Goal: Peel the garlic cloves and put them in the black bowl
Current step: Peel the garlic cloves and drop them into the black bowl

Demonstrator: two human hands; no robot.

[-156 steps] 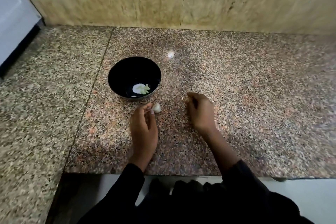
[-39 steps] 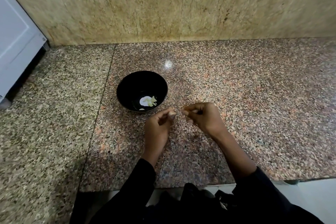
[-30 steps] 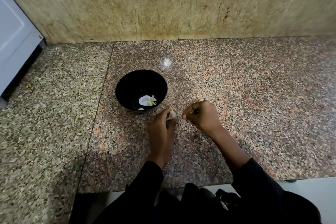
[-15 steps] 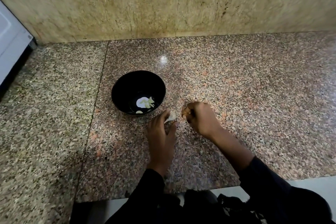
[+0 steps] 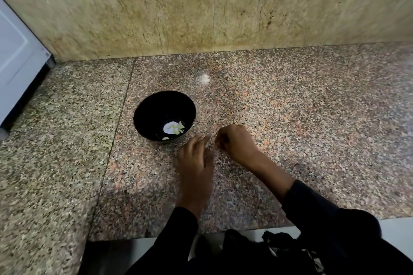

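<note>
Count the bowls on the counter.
1. The bowl sits on the counter just left of and beyond the two hands, with pale garlic pieces in its bottom. No other bowl shows.

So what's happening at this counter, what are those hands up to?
A person is working with both hands on a speckled granite counter, just beside a black bowl. The left hand and right hand are close together, fingertips nearly meeting, as if picking at something small between them; the picture is too blurred there to show what it is. The bowl holds a few pale pieces at its bottom, probably peeled garlic. Nothing is going into the bowl right now.
</note>
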